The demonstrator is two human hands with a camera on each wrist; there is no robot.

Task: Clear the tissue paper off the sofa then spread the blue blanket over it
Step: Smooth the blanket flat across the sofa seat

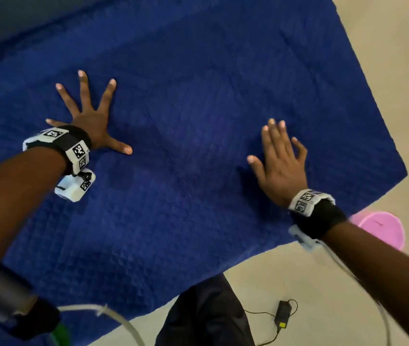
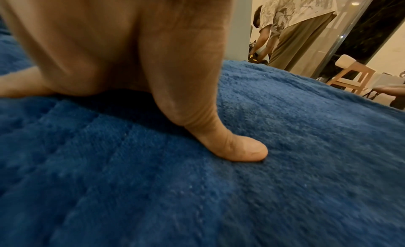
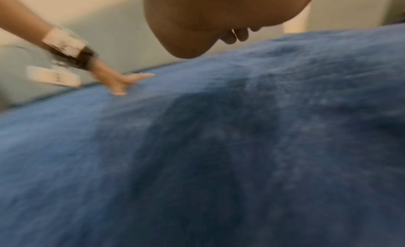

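Observation:
The blue blanket lies spread flat over the sofa and fills most of the head view, its quilted squares showing. My left hand presses flat on it at the left, fingers splayed wide. The left wrist view shows that hand's thumb lying on the blue blanket. My right hand lies palm down on the blanket at the right, fingers straight and close together. The right wrist view is blurred; it shows the right palm over the blanket and my left hand farther off. No tissue paper is in view.
A pink round tub stands on the beige floor beside the blanket's right corner. A black power adapter with its cord lies on the floor near my legs. Another person bends over beyond the sofa, near a wooden chair.

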